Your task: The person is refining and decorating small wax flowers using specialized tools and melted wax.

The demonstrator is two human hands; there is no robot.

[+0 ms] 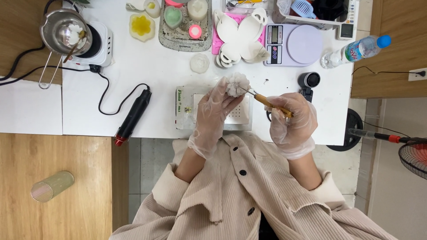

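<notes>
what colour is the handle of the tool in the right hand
Orange-brown, wood-like handle, gripped by the gloved right hand; seen in the head view.

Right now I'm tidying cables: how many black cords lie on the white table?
2: one cord runs to the black heat tool, another comes from the hotplate. Others may be hidden.

This looks like a small home craft workshop for casting wax or soap pieces. On the white table [155,89], at ten o'clock, a metal melting pot [62,31] sits on a small electric hot plate [100,44]. At twelve o'clock lie a grey tray of moulded shapes [184,24] and white flower-shaped silicone moulds [240,35]. At one o'clock stands a digital scale [291,44]. A black heat tool [133,113] with a cord lies at nine o'clock. Wood-effect flooring [53,178] and tiles surround the table
</notes>
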